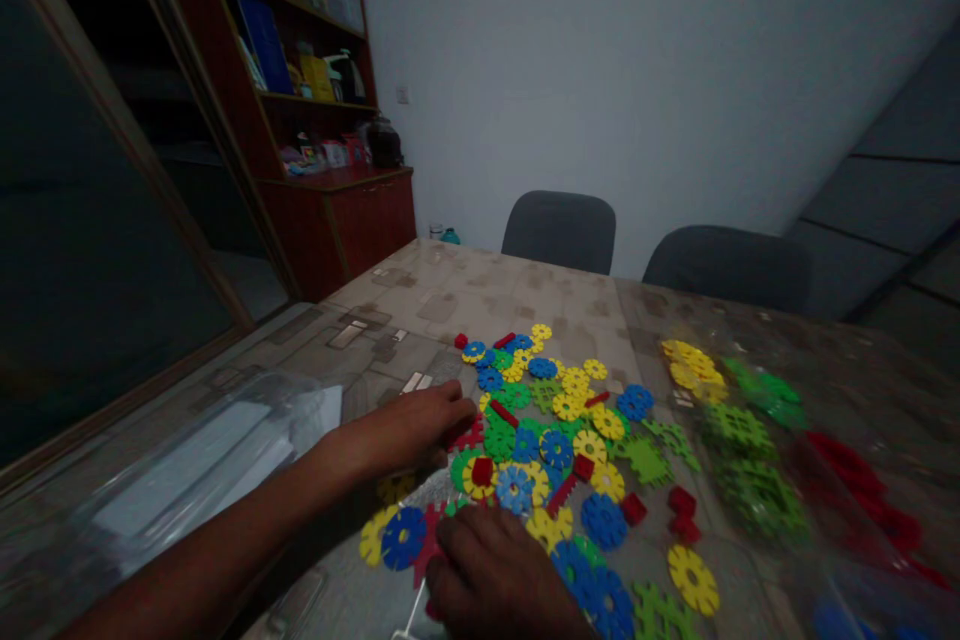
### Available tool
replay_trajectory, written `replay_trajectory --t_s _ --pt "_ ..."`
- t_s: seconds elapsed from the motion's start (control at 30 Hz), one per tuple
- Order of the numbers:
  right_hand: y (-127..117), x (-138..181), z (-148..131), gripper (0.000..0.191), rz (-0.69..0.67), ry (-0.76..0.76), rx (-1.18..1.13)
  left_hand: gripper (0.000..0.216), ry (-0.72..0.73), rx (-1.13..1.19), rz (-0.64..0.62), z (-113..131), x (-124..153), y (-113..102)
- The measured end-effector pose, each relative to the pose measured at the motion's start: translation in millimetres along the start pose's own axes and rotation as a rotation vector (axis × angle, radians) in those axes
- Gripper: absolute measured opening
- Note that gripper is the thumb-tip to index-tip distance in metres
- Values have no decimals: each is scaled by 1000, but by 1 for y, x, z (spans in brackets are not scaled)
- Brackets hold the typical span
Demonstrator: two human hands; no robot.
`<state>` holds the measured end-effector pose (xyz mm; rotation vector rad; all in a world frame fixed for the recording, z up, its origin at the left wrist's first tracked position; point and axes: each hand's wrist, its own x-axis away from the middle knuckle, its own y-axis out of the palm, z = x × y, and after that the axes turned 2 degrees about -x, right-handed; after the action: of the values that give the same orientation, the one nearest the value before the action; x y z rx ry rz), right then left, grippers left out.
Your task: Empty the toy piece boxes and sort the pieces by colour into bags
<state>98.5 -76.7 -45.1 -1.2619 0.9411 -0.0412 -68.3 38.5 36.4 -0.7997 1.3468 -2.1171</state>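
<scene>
My left hand (431, 420) reaches in from the left with its fingers curled down at the pile's edge. A red notched plastic piece (470, 434) lies right at its fingertips; whether it is gripped I cannot tell. Closer to me, my right hand (499, 570) is closed, its fingers bent under, and what they hold is hidden. Another red notched piece (427, 545) shows just left of it, beside a blue disc (403, 538) and a yellow one. Between both hands shines a patch of clear plastic (435, 492). The pile mixes notched discs, such as a light-blue disc (514, 488), with red cubes (583, 467).
Clear bags with yellow discs (694, 368), green pieces (761, 500) and red pieces (862, 490) lie at the right. A clear plastic package (195, 470) with white sheets is on the left. Two grey chairs (559, 230) stand beyond the patterned table (450, 295).
</scene>
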Motion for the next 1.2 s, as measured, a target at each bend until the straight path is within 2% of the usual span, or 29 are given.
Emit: replay_trajectory --t_s 0.07,0.17,0.3,0.37,0.53,0.63,0.7,0.77,0.87,0.97,1.07,1.1,1.2 --pt "-23 -1 14 5 -89 52 -23 38 -6 -2 4 3 -1 0" --pt "-57 0 33 17 -245 259 -73 30 -4 -8 -6 8 -1 -3" --pt "-80 11 44 14 -318 474 -142 36 14 -16 15 7 -3 0" --pt "-78 18 42 14 -319 528 -165 38 27 -15 27 4 -4 3" --pt "-54 27 23 51 -271 582 -134 37 36 -17 46 5 -3 4" --pt "-51 24 23 40 -259 607 -108 40 24 -27 49 7 -3 1" --pt "-58 22 29 24 -296 623 -72 41 6 -36 51 9 -3 -1" --pt "-67 20 38 17 -326 648 -18 41 -13 -49 45 10 -4 -2" --pt "-76 21 45 15 -322 665 -66 36 -19 -59 38 13 -5 -3" --pt "-74 21 38 12 -335 602 -204 36 -5 -52 48 15 -4 -4" --pt "-65 18 26 41 -413 555 -223 33 15 -47 37 18 2 -8" --pt "-63 17 24 43 -442 548 -216 30 19 -46 27 20 5 -11" --pt "-60 15 23 25 -483 514 -185 30 12 -39 -35 29 16 -17"
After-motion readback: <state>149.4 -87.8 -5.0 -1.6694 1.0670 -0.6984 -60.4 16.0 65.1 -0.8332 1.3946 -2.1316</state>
